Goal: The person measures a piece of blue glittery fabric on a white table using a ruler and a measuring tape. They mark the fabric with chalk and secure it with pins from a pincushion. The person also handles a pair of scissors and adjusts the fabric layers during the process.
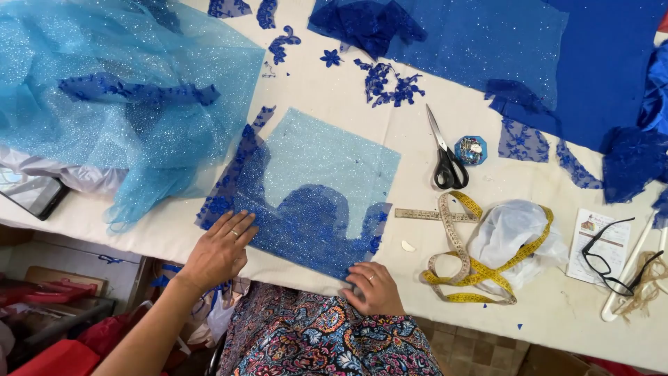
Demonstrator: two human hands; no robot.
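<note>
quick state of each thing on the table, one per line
left hand: flat on blue lace
right hand: flat on fabric edge
glitter panel: spread flat over lace
scissors: closed, lying
tape measure: unrolled, looped
glasses: unfolded, on a card
pin box: shut

My left hand [221,247] lies flat, palm down, fingers spread a little and pointing up and to the right, a ring on one finger. Its bare forearm runs back down toward the lower left. My right hand [376,287] also rests palm down, close to my body, fingers together and angled to the left, a ring showing on it too. Both hands are well apart.
</note>
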